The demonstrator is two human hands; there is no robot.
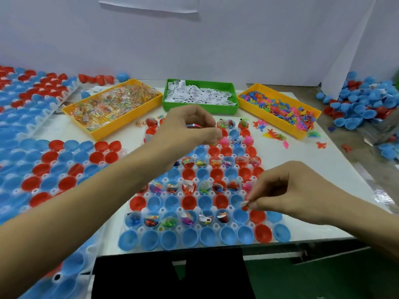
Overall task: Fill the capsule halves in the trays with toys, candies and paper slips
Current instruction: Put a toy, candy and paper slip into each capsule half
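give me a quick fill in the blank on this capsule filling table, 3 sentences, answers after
1. The paper slips lie in the bin coloured ____.
2. The right hand pinches a small white ____ at its fingertips.
3. The bin of small plastic toys stands to the ____ of the slips bin.

Missing words: green; paper slip; right

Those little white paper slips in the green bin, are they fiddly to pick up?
Probably. The slips look thin and light, lying flat and overlapping, so several may lift together. The right hand pinches one by its fingertips; it likely bends easily.
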